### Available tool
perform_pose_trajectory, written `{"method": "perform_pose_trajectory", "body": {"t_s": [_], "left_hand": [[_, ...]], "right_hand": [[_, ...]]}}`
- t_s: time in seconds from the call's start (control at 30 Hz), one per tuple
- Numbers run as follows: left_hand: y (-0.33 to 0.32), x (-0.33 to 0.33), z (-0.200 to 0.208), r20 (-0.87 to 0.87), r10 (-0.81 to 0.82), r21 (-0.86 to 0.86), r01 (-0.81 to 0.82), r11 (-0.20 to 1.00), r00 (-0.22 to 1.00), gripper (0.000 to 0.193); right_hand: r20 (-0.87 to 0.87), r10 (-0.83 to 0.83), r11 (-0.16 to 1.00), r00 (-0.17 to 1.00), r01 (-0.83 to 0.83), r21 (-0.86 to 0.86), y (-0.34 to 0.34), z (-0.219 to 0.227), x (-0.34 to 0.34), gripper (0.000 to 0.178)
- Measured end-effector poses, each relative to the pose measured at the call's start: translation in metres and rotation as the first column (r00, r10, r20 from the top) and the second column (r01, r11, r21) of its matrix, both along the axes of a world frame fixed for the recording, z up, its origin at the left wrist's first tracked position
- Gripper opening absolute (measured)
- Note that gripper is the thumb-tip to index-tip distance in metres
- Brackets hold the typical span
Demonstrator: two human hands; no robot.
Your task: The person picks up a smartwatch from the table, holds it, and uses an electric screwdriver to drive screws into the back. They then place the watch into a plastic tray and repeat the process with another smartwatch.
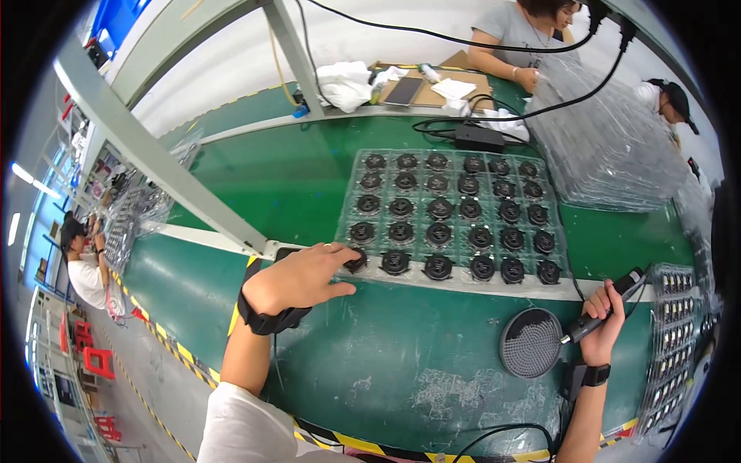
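In my right hand (601,324) is a black electric screwdriver (629,282), its metal tip slanting down to the left. The tip ends beside a round black dish with a gridded surface (531,345) on the green bench. My left hand (305,278) reaches over the near left corner of a clear plastic tray (455,272). Its fingertips touch or hover at a round black watch-case-like part (355,261), while the thumb stays apart. Rows of similar black parts (438,267) sit in the tray's pockets. My left fingers partly hide the corner part.
A second tray with small parts (675,332) lies at the right edge. Stacked clear trays (602,139) stand at the back right, near a seated person. A black power adapter (478,139) with cables lies behind the tray. A metal frame post (177,170) rises at left.
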State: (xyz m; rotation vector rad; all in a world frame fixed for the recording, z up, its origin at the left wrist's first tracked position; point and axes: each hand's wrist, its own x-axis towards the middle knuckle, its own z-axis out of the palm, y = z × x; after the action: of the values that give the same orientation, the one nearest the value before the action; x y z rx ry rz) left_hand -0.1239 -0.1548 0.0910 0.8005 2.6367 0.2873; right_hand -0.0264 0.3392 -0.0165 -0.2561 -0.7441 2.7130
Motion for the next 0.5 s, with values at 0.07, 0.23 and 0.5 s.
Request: {"method": "perform_pose_trajectory", "body": {"t_s": [0.07, 0.23, 0.5], "left_hand": [[0.014, 0.005, 0.0, -0.069, 0.002, -0.009, -0.002, 1.0, 0.998, 0.055], [0.026, 0.052, 0.045, -0.064, -0.046, 0.042, 0.048, 0.998, 0.997, 0.057], [0.072, 0.045, 0.027, -0.009, -0.364, 0.169, 0.36, 0.917, 0.931, 0.05]], "right_hand": [[0.005, -0.077, 0.997, 0.997, 0.077, 0.008, 0.008, 0.004, 0.007, 0.012], [0.075, -0.009, 1.0, 0.997, 0.008, 0.014, -0.01, 0.004, -0.005, 0.01], [0.111, -0.066, 0.998, 0.992, 0.063, 0.026, -0.004, 0.01, 0.0, 0.017]]}}
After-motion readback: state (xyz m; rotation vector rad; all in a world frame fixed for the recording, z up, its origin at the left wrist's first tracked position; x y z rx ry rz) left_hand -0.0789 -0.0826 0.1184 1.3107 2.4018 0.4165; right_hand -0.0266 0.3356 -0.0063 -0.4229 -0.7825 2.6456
